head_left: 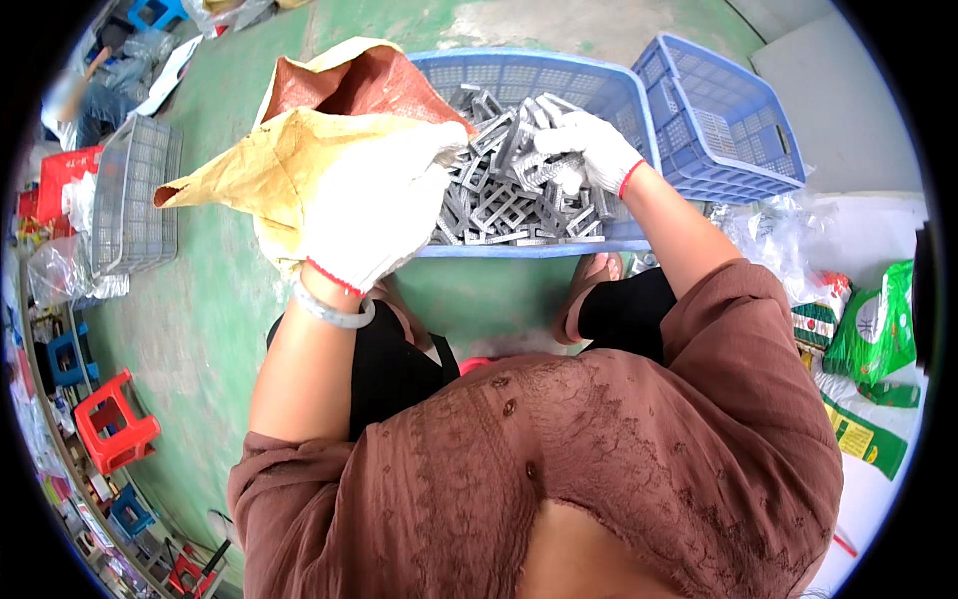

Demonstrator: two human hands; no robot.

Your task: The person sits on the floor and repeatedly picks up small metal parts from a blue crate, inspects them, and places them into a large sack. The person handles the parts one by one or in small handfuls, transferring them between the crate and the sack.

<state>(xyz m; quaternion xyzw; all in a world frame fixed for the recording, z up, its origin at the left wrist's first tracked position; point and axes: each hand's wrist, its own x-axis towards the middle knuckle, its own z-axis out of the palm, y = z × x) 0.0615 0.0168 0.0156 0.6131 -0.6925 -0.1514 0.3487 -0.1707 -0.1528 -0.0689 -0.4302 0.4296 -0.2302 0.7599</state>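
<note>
Both my hands wear white knit gloves with red cuffs. My left hand is closed on the edge of a yellow woven sack with a reddish-brown inside, its mouth spread beside and partly over a blue plastic crate. Many grey metal brackets lie heaped in that crate. Over the right part of the heap, my right hand has its fingers curled around a few brackets. The glove hides exactly how many it holds. What the sack contains does not show.
A second blue crate stands against the right side of the first. Clear plastic bags and a green bag lie at the right. Leftward are a grey crate, a red stool and another person.
</note>
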